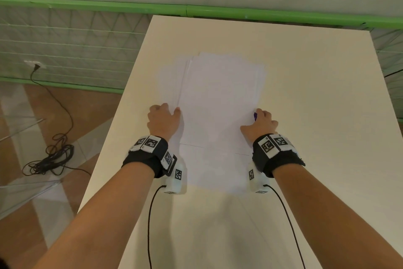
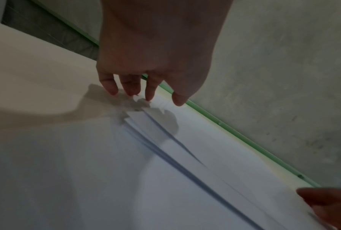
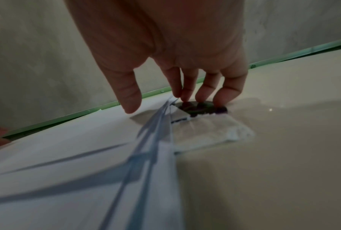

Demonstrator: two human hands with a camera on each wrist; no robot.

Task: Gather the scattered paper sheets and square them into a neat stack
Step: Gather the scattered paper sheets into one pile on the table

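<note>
Several white paper sheets (image 1: 218, 103) lie overlapped and slightly fanned in the middle of the cream table (image 1: 316, 159). My left hand (image 1: 163, 118) stands at the pile's left edge. Its fingertips (image 2: 112, 91) touch down beside the fanned edges (image 2: 165, 140), and the thumb is over the top sheet. My right hand (image 1: 261, 123) stands at the pile's right edge (image 3: 155, 140). Its fingertips (image 3: 222, 98) press on a small white packet with a dark purple end (image 3: 209, 129), which lies against the sheets. Neither hand curls round the paper.
The table's left edge (image 1: 113, 138) drops to a tiled floor with a coiled black cable (image 1: 52, 157) and a wall socket (image 1: 35, 65). A green rail (image 1: 109, 6) with netting runs behind the table. Bare tabletop lies to the right of the sheets and nearer to me.
</note>
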